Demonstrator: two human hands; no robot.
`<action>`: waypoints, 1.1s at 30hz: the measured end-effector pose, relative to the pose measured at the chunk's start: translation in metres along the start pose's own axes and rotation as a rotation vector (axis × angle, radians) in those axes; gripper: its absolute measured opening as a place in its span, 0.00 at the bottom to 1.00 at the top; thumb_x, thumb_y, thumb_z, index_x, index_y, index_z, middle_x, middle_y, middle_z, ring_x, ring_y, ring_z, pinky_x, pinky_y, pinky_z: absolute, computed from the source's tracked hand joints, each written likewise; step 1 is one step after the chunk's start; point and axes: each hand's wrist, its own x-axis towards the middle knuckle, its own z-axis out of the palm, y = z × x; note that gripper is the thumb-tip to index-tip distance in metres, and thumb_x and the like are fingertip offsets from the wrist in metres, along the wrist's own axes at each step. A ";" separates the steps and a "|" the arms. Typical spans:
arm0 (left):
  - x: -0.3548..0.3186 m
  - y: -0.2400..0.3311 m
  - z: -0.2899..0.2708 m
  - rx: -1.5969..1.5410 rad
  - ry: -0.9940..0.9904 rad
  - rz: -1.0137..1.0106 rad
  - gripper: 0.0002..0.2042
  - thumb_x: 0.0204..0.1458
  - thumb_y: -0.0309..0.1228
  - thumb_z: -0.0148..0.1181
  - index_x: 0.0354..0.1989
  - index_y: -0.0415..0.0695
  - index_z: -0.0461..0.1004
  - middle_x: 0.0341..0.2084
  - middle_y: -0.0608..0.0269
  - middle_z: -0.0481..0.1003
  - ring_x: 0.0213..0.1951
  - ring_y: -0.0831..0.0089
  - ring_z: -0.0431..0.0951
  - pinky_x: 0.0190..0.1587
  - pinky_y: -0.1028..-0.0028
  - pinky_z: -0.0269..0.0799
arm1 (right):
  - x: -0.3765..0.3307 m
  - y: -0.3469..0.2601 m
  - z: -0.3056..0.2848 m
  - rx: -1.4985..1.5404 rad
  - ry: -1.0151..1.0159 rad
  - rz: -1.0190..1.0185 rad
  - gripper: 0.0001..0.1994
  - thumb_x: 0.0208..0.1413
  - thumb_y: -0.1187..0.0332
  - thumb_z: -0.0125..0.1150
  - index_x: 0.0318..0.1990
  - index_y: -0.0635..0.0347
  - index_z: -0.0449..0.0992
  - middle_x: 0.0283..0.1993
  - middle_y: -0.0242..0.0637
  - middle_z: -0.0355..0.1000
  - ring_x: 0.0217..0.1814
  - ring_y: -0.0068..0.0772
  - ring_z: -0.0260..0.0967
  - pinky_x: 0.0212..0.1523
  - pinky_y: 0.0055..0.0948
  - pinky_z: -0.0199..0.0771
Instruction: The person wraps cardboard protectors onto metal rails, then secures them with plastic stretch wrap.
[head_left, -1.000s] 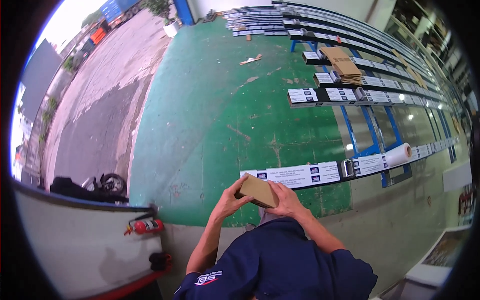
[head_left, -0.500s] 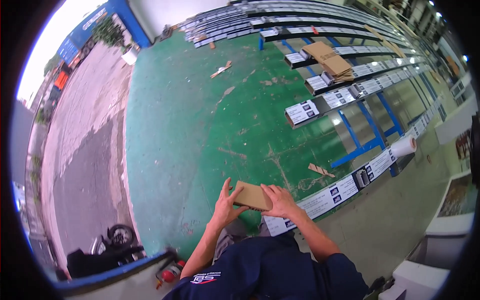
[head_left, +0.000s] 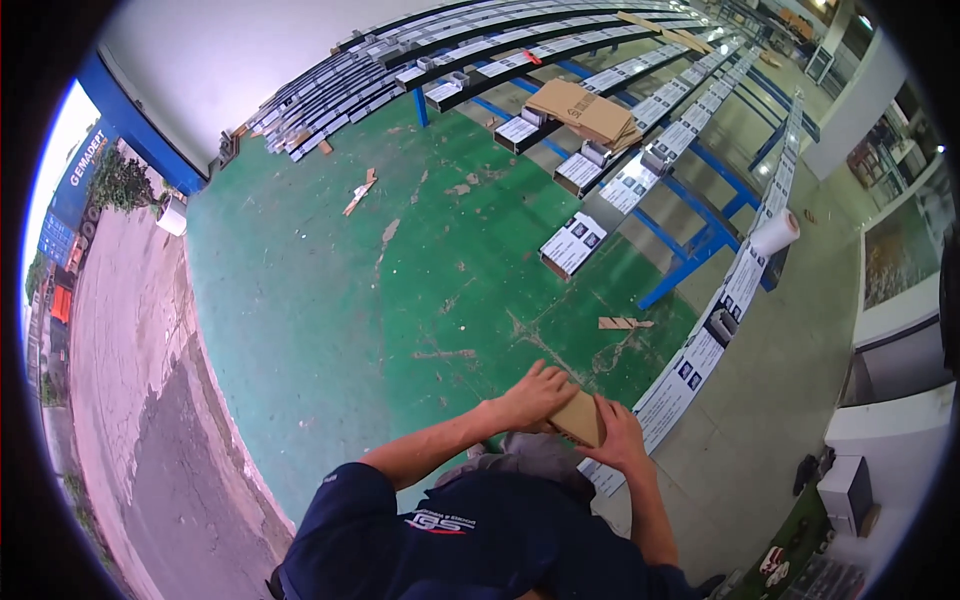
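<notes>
From the head camera, the left hand point(head_left: 532, 396) and the right hand point(head_left: 618, 440) meet in front of the person's chest around a small flat piece of brown cardboard point(head_left: 578, 417). The left hand lies over its upper left edge with the fingers curled down onto it; the right hand cups the lower right edge, fingers wrapped underneath and thumb on top. Both hands are closed on the cardboard, which sits tilted between them, held off any surface. It looks gripped from opposite sides so that it can be steadied or bent, though I cannot tell whether it is a folded sheet or a small box.

Just beyond the right hand a long narrow metal profile with white printed labels point(head_left: 700, 355) runs up toward the right, lying on the floor. Near its far end a white paper roll point(head_left: 775, 232) rests beside it. Further back, more such profiles point(head_left: 610, 200) lie across a blue steel trestle frame point(head_left: 700, 240), probably raised there for working height, and a stack of flattened brown cardboard sheets point(head_left: 585, 108) sits on top of them.

The green painted concrete floor point(head_left: 350, 300) is scuffed and patchy, with small wood offcuts point(head_left: 360, 190) scattered on it and one point(head_left: 620, 323) near the trestle. The room is a large open workshop with a pale wall at the back and a wide opening on the left to a paved yard point(head_left: 120, 380); to the right the floor turns bare grey
</notes>
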 end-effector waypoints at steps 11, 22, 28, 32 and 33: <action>0.111 -0.106 -0.056 -0.333 0.028 0.135 0.45 0.36 0.48 0.76 0.65 0.45 0.63 0.62 0.42 0.62 0.65 0.46 0.61 0.66 0.52 0.57 | 0.072 0.040 -0.025 0.194 0.253 0.268 0.52 0.31 0.56 0.80 0.67 0.62 0.59 0.55 0.49 0.68 0.54 0.51 0.69 0.55 0.44 0.70; 0.334 -0.502 -0.191 0.444 0.339 -0.151 0.53 0.33 0.49 0.78 0.72 0.66 0.54 0.73 0.43 0.43 0.71 0.44 0.50 0.66 0.41 0.52 | 0.359 0.113 -0.127 1.094 0.739 0.328 0.42 0.42 0.70 0.70 0.68 0.63 0.57 0.57 0.41 0.68 0.56 0.36 0.69 0.55 0.35 0.72; 0.440 -0.681 -0.209 0.435 0.136 0.076 0.52 0.28 0.52 0.78 0.70 0.71 0.59 0.72 0.50 0.50 0.71 0.45 0.52 0.67 0.40 0.49 | 0.645 0.158 -0.199 0.438 0.699 0.381 0.47 0.35 0.59 0.77 0.66 0.60 0.61 0.60 0.51 0.68 0.59 0.49 0.70 0.59 0.40 0.70; 0.481 -0.698 -0.238 0.305 0.089 0.240 0.49 0.26 0.52 0.78 0.66 0.68 0.65 0.67 0.52 0.59 0.67 0.46 0.58 0.65 0.40 0.52 | 0.752 0.211 -0.200 0.078 0.595 0.581 0.49 0.34 0.51 0.76 0.66 0.59 0.61 0.62 0.51 0.67 0.60 0.58 0.67 0.58 0.51 0.69; 0.486 -0.701 -0.246 0.270 0.046 0.283 0.48 0.26 0.53 0.78 0.65 0.65 0.67 0.67 0.53 0.60 0.66 0.47 0.59 0.64 0.40 0.54 | 0.766 0.217 -0.198 0.079 0.588 0.582 0.49 0.34 0.51 0.76 0.66 0.59 0.61 0.62 0.51 0.67 0.60 0.58 0.67 0.58 0.51 0.69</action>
